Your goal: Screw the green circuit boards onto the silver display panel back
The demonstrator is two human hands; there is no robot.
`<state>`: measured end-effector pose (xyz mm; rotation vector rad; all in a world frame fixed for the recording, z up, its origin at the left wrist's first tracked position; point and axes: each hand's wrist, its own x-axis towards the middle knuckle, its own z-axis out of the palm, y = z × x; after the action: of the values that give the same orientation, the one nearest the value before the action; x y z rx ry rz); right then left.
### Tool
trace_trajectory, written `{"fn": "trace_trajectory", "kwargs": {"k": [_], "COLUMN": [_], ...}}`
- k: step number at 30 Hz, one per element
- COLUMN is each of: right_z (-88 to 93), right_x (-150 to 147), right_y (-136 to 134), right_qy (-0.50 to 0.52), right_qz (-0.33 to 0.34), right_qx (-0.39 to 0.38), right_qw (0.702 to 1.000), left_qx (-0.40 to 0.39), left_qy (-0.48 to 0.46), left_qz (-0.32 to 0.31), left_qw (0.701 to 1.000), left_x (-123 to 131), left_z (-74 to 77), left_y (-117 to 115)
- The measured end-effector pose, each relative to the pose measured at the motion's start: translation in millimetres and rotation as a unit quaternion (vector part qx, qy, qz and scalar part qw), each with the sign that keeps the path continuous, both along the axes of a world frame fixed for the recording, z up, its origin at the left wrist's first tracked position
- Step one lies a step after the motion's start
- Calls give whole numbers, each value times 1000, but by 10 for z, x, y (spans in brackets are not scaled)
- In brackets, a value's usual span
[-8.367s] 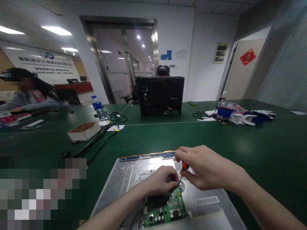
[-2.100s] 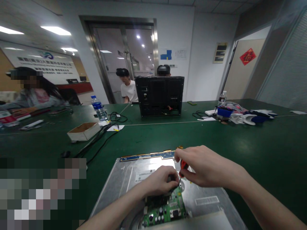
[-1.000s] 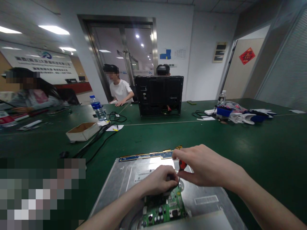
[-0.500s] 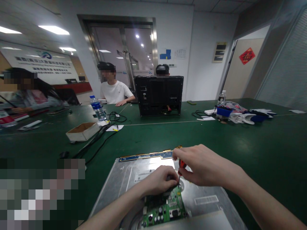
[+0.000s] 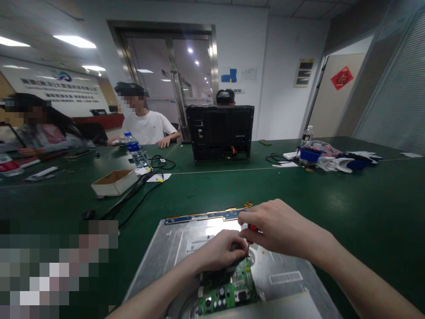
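My right hand (image 5: 270,226) is closed around the red and black handle of a screwdriver (image 5: 253,227), held upright. Its thin shaft points down at the upper right corner of a green circuit board (image 5: 229,290). Right beside the shaft, my left hand (image 5: 226,250) has its fingers curled in a pinch over the board's upper edge; whatever is between them is hidden. The board lies on a silver metal panel (image 5: 283,263) with a barcode label. Along the panel's far edge runs a narrow blue circuit strip (image 5: 199,217).
On the green table (image 5: 358,212) stand a black monitor casing (image 5: 221,133), a small open box (image 5: 114,182) and a water bottle (image 5: 136,150). Black cables (image 5: 133,195) trail at the left. A blue tray (image 5: 310,155) sits among plastic bags at right. Several people sit across the table.
The fingers of my right hand have shifted slightly on the screwdriver handle, with the thumb now higher. My left hand stays put. The person in white has leaned to the left.
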<state>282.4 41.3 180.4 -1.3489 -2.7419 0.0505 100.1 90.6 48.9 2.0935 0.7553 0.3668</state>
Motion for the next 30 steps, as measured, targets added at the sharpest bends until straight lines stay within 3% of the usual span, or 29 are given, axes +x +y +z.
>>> {"fn": "trace_trajectory", "kwargs": {"k": [11,21,30], "right_z": [22,-11,44], "right_x": [28,-5,42], "right_y": [-92,-7,-74], "right_qy": [55,-2,43], "right_qz": [65,-42,18], "right_qx": [-33,-9,-22], "right_qw": [996,999,999], "left_qx": [9,4,4], "left_qy": [16,-2,0], "left_qz": [-4,-5,1], "left_qw": [1000,1000,1000], "left_x": [-12,0,-17], "left_z": [-65,-3,-37], "left_y": [22,0,19]}}
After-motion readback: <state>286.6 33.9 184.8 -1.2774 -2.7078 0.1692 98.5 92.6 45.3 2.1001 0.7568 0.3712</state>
